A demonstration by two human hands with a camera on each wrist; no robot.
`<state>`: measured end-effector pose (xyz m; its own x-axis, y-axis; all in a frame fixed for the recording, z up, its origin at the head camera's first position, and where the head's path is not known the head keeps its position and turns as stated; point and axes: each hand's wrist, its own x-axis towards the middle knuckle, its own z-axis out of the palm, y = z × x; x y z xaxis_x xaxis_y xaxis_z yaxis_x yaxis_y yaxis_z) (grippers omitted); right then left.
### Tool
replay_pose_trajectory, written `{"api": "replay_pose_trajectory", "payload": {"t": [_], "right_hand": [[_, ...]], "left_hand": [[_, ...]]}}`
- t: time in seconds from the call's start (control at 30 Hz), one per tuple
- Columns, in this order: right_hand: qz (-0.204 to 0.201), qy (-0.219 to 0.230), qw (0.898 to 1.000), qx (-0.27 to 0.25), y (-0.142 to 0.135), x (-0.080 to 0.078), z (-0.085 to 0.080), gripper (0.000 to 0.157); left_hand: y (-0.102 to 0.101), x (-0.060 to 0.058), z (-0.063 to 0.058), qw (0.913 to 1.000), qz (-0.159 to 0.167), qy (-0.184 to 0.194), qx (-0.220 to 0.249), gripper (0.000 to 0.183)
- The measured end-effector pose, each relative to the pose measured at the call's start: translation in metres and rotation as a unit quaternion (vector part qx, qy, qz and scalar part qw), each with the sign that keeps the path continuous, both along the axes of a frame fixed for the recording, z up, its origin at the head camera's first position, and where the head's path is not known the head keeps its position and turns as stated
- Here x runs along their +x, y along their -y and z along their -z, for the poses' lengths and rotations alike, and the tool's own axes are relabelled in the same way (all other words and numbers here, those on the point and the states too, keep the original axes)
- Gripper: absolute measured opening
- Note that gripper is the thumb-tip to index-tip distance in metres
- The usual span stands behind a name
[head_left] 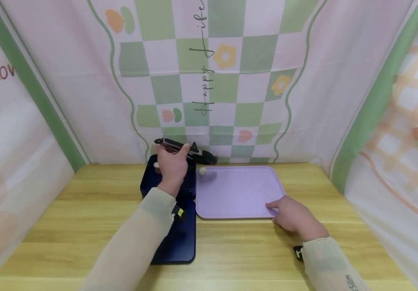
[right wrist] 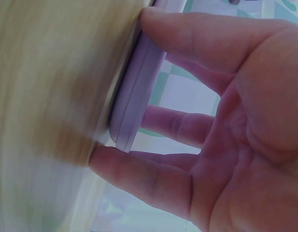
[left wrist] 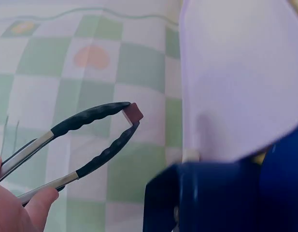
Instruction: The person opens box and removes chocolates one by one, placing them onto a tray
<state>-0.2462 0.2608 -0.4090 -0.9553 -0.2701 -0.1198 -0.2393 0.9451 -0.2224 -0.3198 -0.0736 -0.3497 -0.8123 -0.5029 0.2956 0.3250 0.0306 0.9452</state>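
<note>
My left hand (head_left: 172, 165) grips a pair of tongs (left wrist: 101, 160) with steel arms and black scalloped tips. Between the tips sits a small reddish-brown block (left wrist: 133, 113), held up off the surfaces. Below that hand is a dark navy box (head_left: 146, 182), its inside largely covered by the hand. My right hand (head_left: 296, 216) holds the near right corner of the lilac tray (head_left: 238, 194), thumb and fingers spread around its rim. A small whitish piece (head_left: 202, 171) is at the tray's far left corner.
In front of the box lies a flat navy panel (head_left: 181, 242), alongside the tray's left edge. All stand on a wood-grain table (head_left: 248, 250). A printed curtain (head_left: 227, 89) rises behind the table, with more cloth at both sides.
</note>
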Motion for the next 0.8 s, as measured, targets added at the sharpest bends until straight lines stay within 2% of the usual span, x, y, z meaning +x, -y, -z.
{"api": "replay_pose_trajectory", "payload": {"t": [0.17, 0.3, 0.5, 0.67, 0.8], "right_hand": [[-0.003, -0.005, 1.0, 0.001, -0.003, 0.001, -0.003, 0.046], [-0.013, -0.009, 1.0, -0.001, -0.003, 0.001, -0.002, 0.046], [-0.007, -0.005, 1.0, -0.007, -0.001, 0.001, -0.001, 0.046], [-0.012, -0.013, 1.0, -0.01, 0.0, 0.001, 0.002, 0.046], [-0.011, -0.016, 1.0, -0.008, -0.001, 0.001, 0.002, 0.047]], "left_hand": [[-0.028, 0.001, 0.002, 0.9992, 0.032, -0.001, -0.025, 0.053], [-0.043, 0.001, 0.007, 0.9984, 0.03, 0.015, -0.046, 0.049], [-0.053, 0.001, 0.015, 0.9968, 0.033, 0.016, -0.071, 0.041], [-0.056, 0.0, 0.022, 0.9912, 0.02, 0.014, -0.131, 0.038], [-0.059, 0.0, 0.024, 0.9844, 0.009, 0.021, -0.174, 0.043]]}}
